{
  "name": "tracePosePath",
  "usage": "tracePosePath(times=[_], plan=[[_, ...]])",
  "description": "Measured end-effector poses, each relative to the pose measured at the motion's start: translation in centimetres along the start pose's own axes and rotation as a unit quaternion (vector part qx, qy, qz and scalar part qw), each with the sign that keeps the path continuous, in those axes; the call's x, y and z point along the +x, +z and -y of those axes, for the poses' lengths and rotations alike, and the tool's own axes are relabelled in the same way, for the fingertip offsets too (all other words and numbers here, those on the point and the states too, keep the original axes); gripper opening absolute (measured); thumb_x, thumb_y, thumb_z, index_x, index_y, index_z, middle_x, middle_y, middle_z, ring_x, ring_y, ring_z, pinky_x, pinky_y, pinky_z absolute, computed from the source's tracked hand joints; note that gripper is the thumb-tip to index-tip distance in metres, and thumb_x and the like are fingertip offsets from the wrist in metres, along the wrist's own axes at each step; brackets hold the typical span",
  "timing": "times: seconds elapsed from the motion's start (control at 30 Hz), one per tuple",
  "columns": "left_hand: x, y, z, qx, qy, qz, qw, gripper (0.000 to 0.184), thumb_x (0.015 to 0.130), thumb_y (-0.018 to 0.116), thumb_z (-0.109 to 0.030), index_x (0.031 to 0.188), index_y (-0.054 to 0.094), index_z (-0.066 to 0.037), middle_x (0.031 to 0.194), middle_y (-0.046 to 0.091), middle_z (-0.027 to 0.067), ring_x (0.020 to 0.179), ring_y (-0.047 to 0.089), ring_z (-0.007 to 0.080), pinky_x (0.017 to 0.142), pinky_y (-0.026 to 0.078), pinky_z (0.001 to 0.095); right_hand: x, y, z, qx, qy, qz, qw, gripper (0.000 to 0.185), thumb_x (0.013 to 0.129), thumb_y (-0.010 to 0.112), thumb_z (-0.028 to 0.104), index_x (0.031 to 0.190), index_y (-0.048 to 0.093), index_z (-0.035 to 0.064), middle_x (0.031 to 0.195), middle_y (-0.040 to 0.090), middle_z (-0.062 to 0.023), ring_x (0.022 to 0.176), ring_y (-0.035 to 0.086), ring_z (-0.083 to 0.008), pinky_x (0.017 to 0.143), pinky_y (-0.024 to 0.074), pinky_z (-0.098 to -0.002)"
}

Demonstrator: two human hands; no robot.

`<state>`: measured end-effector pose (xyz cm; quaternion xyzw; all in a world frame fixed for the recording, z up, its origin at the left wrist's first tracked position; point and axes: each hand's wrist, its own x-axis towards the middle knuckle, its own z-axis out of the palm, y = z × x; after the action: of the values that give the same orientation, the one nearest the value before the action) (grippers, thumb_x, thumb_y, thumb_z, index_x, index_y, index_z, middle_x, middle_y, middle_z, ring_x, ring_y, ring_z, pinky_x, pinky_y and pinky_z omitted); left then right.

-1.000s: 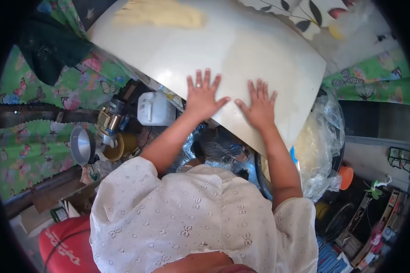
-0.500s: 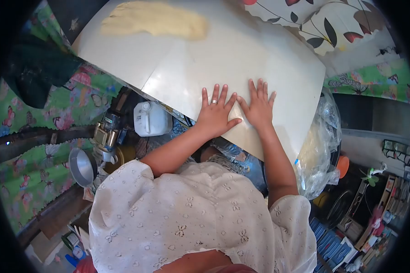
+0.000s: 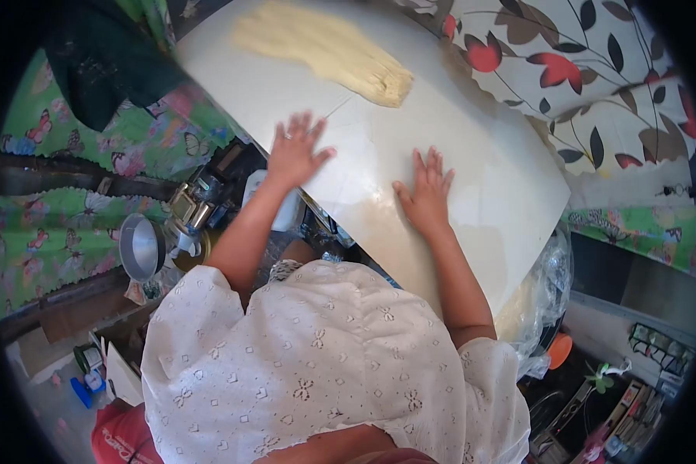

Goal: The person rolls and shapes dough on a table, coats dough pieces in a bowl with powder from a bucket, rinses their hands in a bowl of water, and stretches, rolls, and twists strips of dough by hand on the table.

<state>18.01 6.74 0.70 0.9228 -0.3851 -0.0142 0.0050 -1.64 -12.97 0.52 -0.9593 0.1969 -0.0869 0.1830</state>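
Note:
A pale, smooth table top (image 3: 472, 224) spreads out in front of me. My left hand (image 3: 294, 155) is over its near left edge, fingers spread and slightly blurred, holding nothing. Further right, my right hand (image 3: 427, 197) lies palm down on the surface with its fingers apart and nothing in it. A long, flattened piece of yellowish dough (image 3: 336, 58) rests on the far part of the table, touched by neither hand. Its left end is blurred.
Left of the table are a white jug (image 3: 288, 213), a metal bowl (image 3: 141, 247) and a dark cloth (image 3: 104, 73). Clear plastic (image 3: 545, 290) covers something at the right edge. A flowered cloth (image 3: 553, 58) hangs at the far right.
My left hand has moved left, away from my right hand, which has shifted slightly. The camera view has turned, and the dough now shows further right and at greater length.

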Motion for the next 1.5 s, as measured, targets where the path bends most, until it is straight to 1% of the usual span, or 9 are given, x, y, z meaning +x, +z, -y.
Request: tracePosePath(times=[0.47,0.63,0.73,0.83,1.07,1.2,1.33,1.4,1.5], plan=[[12.8,0.0,17.0,-0.041,-0.173,-0.100,0.979,0.091,0.080,0.048,-0.068,0.147,0.019,-0.013,0.153,0.011,0.0189,0.140,0.012,0.0374,0.112,0.012,0.0491,9.7,4.1,3.5,-0.037,0.083,-0.040,0.995,0.100,0.078,0.053,0.065,0.145,0.015,0.0007,0.150,0.011,-0.0262,0.141,0.012,-0.0323,0.113,0.0053,-0.0495],[17.8,0.1,21.2,-0.093,-0.015,-0.227,0.969,0.089,0.079,0.059,-0.060,0.145,0.024,-0.012,0.150,0.017,0.0214,0.139,0.014,0.0403,0.112,0.014,0.0485,10.2,4.0,3.3,-0.028,0.093,-0.089,0.991,0.100,0.077,0.060,0.060,0.144,0.018,-0.0004,0.148,0.023,-0.0221,0.140,0.018,-0.0298,0.112,0.0124,-0.0491],[22.3,3.3,25.5,-0.228,-0.154,-0.379,0.883,0.085,0.078,0.061,-0.058,0.141,0.033,-0.008,0.147,0.026,0.0221,0.137,0.019,0.0405,0.111,0.017,0.0497,10.2,4.0,3.2,-0.004,0.098,-0.118,0.988,0.100,0.076,0.062,0.058,0.143,0.019,-0.0013,0.147,0.026,-0.0220,0.139,0.021,-0.0302,0.112,0.0145,-0.0492],[22.3,-0.8,24.3,-0.101,-0.268,-0.162,0.944,0.076,0.078,0.062,-0.055,0.131,0.047,-0.003,0.137,0.040,0.0223,0.133,0.028,0.0372,0.110,0.017,0.0498,10.2,4.0,3.2,-0.002,0.107,-0.126,0.986,0.096,0.077,0.064,0.053,0.142,0.021,-0.0026,0.145,0.029,-0.0226,0.137,0.025,-0.0323,0.111,0.0179,-0.0475],[21.6,-1.4,24.3,-0.292,-0.173,-0.137,0.931,0.050,0.074,0.072,-0.041,0.098,0.052,-0.003,0.105,0.059,0.0181,0.098,0.057,0.0357,0.088,0.043,0.0412,10.1,3.8,3.4,0.007,0.112,-0.174,0.978,0.082,0.080,0.065,0.042,0.139,0.029,-0.0016,0.141,0.035,-0.0231,0.132,0.032,-0.0363,0.109,0.0251,-0.0436],[20.7,0.0,22.1,-0.471,-0.170,-0.277,0.820,0.051,0.076,0.073,-0.019,0.114,0.041,-0.008,0.093,0.059,0.0089,0.082,0.060,0.0274,0.073,0.047,0.0354,10.3,4.0,3.0,0.017,0.107,-0.188,0.976,0.080,0.080,0.066,0.039,0.139,0.030,0.0000,0.139,0.038,-0.0229,0.130,0.035,-0.0364,0.108,0.0275,-0.0422],[12.3,-7.3,17.3,-0.717,-0.092,-0.094,0.685,0.035,0.081,0.064,-0.003,0.112,0.048,-0.007,0.091,0.055,0.0019,0.080,0.055,0.0117,0.073,0.045,0.0250,10.2,4.3,2.7,0.008,0.104,-0.202,0.974,0.075,0.080,0.067,0.035,0.137,0.034,-0.0016,0.135,0.042,-0.0234,0.125,0.040,-0.0374,0.105,0.0323,-0.0418],[9.0,-9.2,16.5,-0.861,0.014,-0.129,0.491,0.031,0.077,0.066,-0.004,0.105,0.055,-0.005,0.093,0.056,0.0012,0.081,0.057,0.0107,0.069,0.047,0.0230,10.1,4.2,2.7,0.018,0.104,-0.201,0.974,0.073,0.080,0.067,0.034,0.136,0.035,-0.0001,0.136,0.042,-0.0225,0.125,0.040,-0.0370,0.105,0.0318,-0.0418],[12.0,-6.6,24.3,-0.670,-0.097,-0.179,0.714,0.041,0.078,0.068,-0.015,0.115,0.054,-0.006,0.104,0.058,0.0092,0.096,0.058,0.0184,0.080,0.048,0.0283,10.1,4.0,2.9,0.022,0.098,-0.214,0.972,0.070,0.080,0.067,0.032,0.134,0.038,0.0001,0.134,0.044,-0.0224,0.124,0.042,-0.0371,0.104,0.0333,-0.0420]])
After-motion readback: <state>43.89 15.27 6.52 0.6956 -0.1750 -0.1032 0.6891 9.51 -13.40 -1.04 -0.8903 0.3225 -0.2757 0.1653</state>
